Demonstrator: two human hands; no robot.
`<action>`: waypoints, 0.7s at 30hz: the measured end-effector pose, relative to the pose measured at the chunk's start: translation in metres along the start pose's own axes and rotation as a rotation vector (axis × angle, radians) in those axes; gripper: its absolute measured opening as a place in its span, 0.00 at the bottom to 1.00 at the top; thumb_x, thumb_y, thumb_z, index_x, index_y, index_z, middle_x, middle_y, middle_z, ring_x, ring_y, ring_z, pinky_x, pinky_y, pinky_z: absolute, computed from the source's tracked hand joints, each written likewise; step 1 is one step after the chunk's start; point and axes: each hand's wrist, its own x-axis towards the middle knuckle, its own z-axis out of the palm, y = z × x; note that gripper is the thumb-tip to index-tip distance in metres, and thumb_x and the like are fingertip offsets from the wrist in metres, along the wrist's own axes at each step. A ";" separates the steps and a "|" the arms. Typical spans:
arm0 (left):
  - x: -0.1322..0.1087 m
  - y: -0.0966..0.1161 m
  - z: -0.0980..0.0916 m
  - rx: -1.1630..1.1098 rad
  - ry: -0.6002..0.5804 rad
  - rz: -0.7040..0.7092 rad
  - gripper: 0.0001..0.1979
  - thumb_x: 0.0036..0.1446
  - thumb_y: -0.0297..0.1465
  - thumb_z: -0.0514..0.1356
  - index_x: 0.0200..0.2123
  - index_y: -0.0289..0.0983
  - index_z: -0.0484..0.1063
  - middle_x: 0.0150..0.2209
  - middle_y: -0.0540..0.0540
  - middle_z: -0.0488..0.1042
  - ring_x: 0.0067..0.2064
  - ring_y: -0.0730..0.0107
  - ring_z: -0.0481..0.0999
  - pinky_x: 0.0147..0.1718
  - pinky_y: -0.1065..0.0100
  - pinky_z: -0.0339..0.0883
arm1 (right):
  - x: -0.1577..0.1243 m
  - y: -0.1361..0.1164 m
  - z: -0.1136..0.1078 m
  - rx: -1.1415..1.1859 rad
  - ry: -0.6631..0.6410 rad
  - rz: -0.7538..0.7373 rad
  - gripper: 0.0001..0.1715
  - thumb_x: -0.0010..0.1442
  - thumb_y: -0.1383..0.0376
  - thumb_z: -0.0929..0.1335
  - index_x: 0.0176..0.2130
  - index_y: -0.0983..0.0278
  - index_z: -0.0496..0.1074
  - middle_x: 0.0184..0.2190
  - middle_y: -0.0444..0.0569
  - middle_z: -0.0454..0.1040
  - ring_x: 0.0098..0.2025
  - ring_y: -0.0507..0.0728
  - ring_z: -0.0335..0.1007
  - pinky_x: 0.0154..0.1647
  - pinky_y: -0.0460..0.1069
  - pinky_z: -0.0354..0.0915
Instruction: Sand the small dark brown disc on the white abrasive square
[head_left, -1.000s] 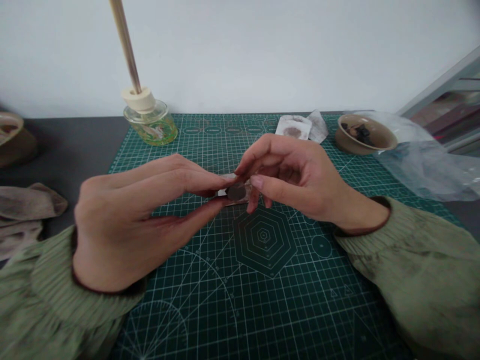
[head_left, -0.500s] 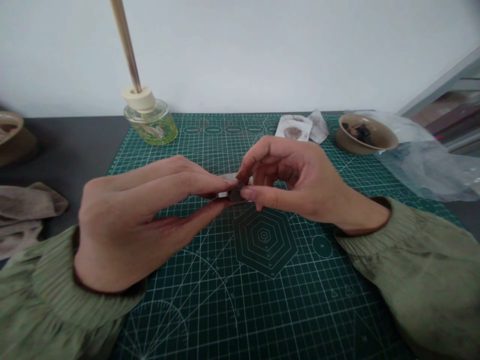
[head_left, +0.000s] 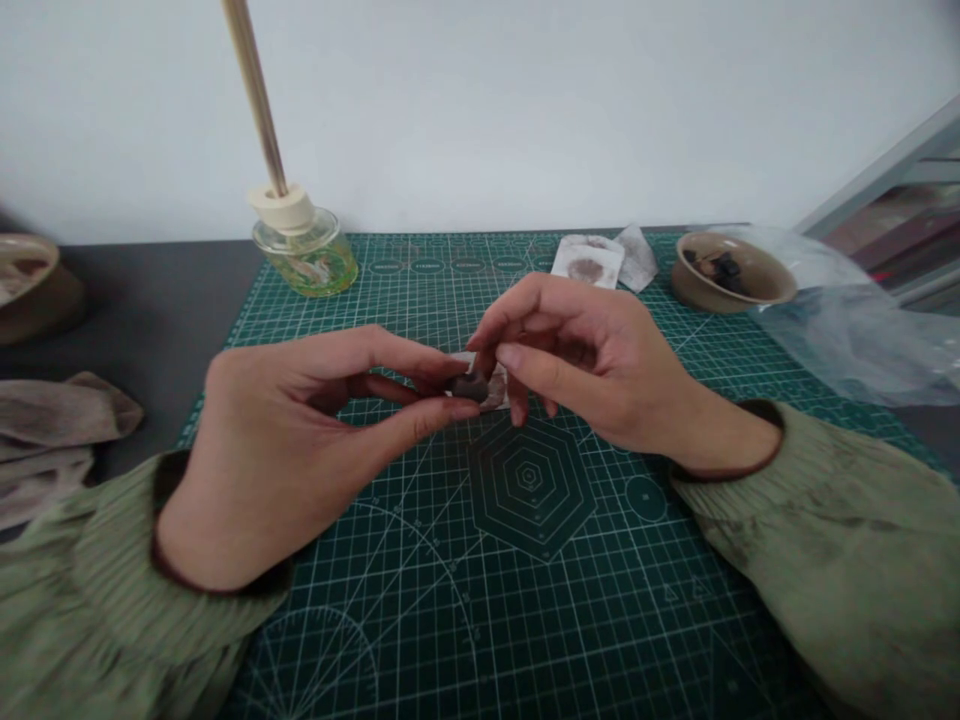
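From the head cam: pinching a small dark lump (head_left: 471, 389) between the thumb and fingers of the left hand (head_left: 300, 430), pretty much mid-view, over a green cutting mat (head_left: 420, 620). Holding the right hand (head_left: 607, 365) half curled just beside it, with thumb and index near each other. Can't really tell if touching the lump or gripping anything with that one. Got a pale stained piece (head_left: 496, 390) right behind the lump too, mostly hidden by fingers. Toward the back left, a glass bottle (head_left: 311, 265) with a cream collar and sticks (head_left: 255, 95) poking out. Back right, a white brown-stained pad (head_left: 592, 258), then a tan bowl (head_left: 709, 295) with dark bits (head_left: 724, 268) inside, next to clear plastic (head_left: 862, 340). Over at far left, another bowl (head_left: 49, 305) and some brownish cloth (head_left: 71, 412) on the dark tabletop (head_left: 165, 300).
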 end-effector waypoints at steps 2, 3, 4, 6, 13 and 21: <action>0.001 -0.001 0.001 -0.055 -0.007 -0.034 0.10 0.64 0.48 0.90 0.43 0.56 0.98 0.42 0.55 0.96 0.41 0.52 0.97 0.47 0.59 0.99 | 0.000 0.000 0.000 -0.008 0.010 0.005 0.09 0.81 0.61 0.80 0.51 0.64 0.83 0.39 0.45 0.88 0.30 0.50 0.83 0.25 0.44 0.73; 0.002 -0.001 0.001 -0.083 -0.016 -0.053 0.10 0.62 0.47 0.90 0.42 0.55 0.98 0.42 0.54 0.96 0.41 0.51 0.97 0.47 0.57 0.99 | -0.001 0.000 0.000 -0.018 0.020 0.000 0.10 0.80 0.61 0.81 0.50 0.63 0.83 0.38 0.43 0.87 0.29 0.50 0.81 0.24 0.44 0.71; 0.003 0.000 0.002 -0.115 -0.025 -0.079 0.11 0.62 0.47 0.91 0.42 0.55 0.98 0.41 0.53 0.96 0.41 0.50 0.98 0.48 0.56 1.00 | -0.001 0.000 0.000 -0.043 0.036 -0.017 0.11 0.78 0.60 0.83 0.48 0.63 0.82 0.36 0.42 0.86 0.28 0.50 0.80 0.24 0.44 0.71; 0.005 0.003 0.002 -0.187 -0.055 -0.167 0.10 0.60 0.43 0.91 0.41 0.53 0.98 0.41 0.52 0.96 0.43 0.49 0.99 0.51 0.56 1.00 | -0.003 0.001 0.001 -0.153 0.086 -0.068 0.13 0.77 0.59 0.83 0.46 0.62 0.82 0.35 0.42 0.85 0.28 0.49 0.77 0.26 0.45 0.70; 0.011 0.012 0.001 -0.327 -0.134 -0.360 0.14 0.54 0.39 0.93 0.39 0.49 0.96 0.41 0.49 0.96 0.48 0.42 1.01 0.57 0.52 0.99 | -0.015 -0.010 0.003 -0.666 0.131 -0.410 0.13 0.82 0.64 0.72 0.55 0.60 0.90 0.36 0.43 0.91 0.26 0.51 0.76 0.29 0.49 0.73; 0.012 0.001 0.000 -0.434 -0.060 -0.343 0.15 0.53 0.37 0.94 0.39 0.48 0.96 0.43 0.49 0.97 0.49 0.48 1.00 0.56 0.57 0.98 | -0.018 -0.016 -0.004 -1.032 0.129 -0.563 0.24 0.83 0.66 0.67 0.67 0.57 0.89 0.40 0.41 0.96 0.30 0.53 0.87 0.31 0.52 0.74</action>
